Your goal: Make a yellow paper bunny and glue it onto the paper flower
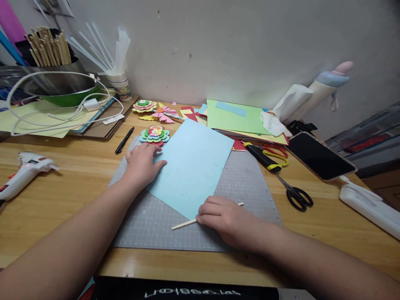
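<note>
A light blue sheet of paper [196,162] lies slanted on a grey gridded cutting mat [246,191]. My left hand [143,164] rests at its left edge, thumb and fingers apart, just in front of a layered paper flower [154,134]. With curled fingers, my right hand [226,216] grips a thin wooden stick [184,225] at the sheet's near corner. Both ends of the stick show on either side of the hand; its middle is hidden beneath the fingers.
A white glue gun [23,173] and black pen [125,140] lie left. Right are a box cutter [261,156], black-handled scissors [298,198] and a phone [320,155]. Behind stand a paper cup [121,87] of straws, two more paper flowers and stacked coloured paper [237,118].
</note>
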Demonstrator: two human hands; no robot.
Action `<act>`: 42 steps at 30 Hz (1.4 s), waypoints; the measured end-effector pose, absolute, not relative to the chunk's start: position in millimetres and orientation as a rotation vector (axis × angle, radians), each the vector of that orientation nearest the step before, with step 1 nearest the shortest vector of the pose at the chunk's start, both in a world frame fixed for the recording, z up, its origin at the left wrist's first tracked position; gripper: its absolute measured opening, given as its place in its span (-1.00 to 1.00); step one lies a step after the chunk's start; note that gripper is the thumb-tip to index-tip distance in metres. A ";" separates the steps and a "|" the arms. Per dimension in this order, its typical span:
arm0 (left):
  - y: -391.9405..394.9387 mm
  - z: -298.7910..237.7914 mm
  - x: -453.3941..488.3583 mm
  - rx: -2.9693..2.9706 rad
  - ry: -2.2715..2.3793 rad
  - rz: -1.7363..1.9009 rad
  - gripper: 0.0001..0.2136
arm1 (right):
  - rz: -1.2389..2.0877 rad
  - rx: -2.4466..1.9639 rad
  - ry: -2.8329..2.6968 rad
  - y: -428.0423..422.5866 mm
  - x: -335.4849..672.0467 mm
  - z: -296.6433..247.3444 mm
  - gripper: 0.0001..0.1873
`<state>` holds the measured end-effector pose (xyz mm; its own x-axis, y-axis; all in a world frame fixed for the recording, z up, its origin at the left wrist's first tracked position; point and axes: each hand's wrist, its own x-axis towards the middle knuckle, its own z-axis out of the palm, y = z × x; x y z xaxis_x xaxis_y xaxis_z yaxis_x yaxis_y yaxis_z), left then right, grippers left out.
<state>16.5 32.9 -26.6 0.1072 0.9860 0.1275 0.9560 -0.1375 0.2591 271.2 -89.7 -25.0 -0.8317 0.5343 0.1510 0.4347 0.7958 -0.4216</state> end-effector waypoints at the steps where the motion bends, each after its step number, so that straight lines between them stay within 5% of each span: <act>1: 30.9 -26.8 17.7 2.279 1.963 0.412 -0.70 | 0.545 -0.758 -2.725 -93.3 271.0 -24.6 -0.67; 19: -9.7 -14.4 36.1 2.526 1.661 0.425 -0.78 | 0.043 -1.398 -2.341 -164.5 241.7 -33.9 -0.79; 26: -95.6 -12.5 57.7 2.442 1.130 0.268 -0.97 | 0.209 -1.454 -2.210 -168.0 242.4 -37.0 -0.80; 42: -128.6 -37.9 54.2 2.710 1.043 0.901 -0.81 | 0.499 -1.499 -2.175 -160.5 246.4 -27.5 -0.77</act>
<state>54.2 -128.6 -37.9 0.5902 0.6397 0.4924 0.5799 -0.7603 0.2927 246.4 -160.5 -27.5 -0.3084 0.9380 0.1582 0.7751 0.3443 -0.5298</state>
